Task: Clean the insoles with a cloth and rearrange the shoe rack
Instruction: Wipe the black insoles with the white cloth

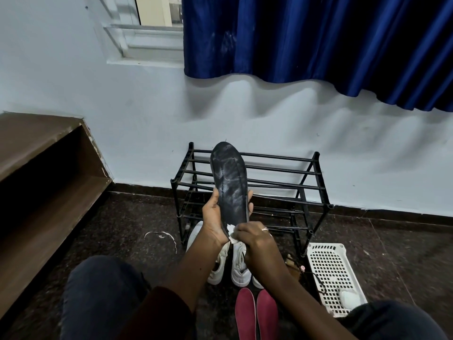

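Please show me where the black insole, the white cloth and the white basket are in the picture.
insole (229, 177): head view, middle of its smeared black surface.
cloth (231, 231): head view, white bit showing at the insole's lower end.
basket (328, 266): head view, bare perforated bottom.

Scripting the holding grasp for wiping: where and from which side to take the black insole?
Grip the narrower lower half, above the heel, from the left, as the left hand does: thumb on one edge, fingertips round the other. The black insole stands toe-up, leaving the forefoot free for the cloth in the right hand.
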{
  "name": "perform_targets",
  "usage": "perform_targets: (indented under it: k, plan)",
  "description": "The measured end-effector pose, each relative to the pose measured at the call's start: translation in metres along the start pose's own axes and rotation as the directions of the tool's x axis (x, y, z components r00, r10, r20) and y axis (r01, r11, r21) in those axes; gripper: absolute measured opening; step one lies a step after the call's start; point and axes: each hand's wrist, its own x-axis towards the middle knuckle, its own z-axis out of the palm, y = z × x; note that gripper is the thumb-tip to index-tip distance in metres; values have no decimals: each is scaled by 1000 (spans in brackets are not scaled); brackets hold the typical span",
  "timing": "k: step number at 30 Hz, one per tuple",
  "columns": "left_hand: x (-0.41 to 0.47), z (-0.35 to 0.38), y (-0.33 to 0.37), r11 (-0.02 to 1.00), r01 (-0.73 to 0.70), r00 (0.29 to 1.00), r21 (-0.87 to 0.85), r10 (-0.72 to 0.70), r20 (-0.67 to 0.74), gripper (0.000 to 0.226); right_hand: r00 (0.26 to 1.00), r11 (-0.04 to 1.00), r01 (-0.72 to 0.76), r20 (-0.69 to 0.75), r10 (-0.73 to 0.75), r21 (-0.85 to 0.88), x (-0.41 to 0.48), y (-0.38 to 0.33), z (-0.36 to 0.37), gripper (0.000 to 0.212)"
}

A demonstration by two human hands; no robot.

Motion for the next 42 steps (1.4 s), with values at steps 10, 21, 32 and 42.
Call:
perform_targets:
  k: [10, 21, 32, 42]
  plan:
    - [3, -3, -11, 998, 54, 996, 21, -52, -70, 66, 954, 957, -283, -116, 275, -60, 11, -5, 12, 44]
    - [4, -5, 3, 1000, 12, 997, -24, -13, -79, 66, 977, 979, -148, -131, 166, 137, 12, -17, 22, 32]
    - [3, -19, 18, 990, -1, 996, -139, -11, -87, 68, 979, 986, 164, -124, -160, 18, -6, 11, 21, 30]
    - [0, -18, 7, 995, 89, 982, 53, -79, -171, 72, 994, 992, -102, -42, 99, -79, 40, 8, 23, 34]
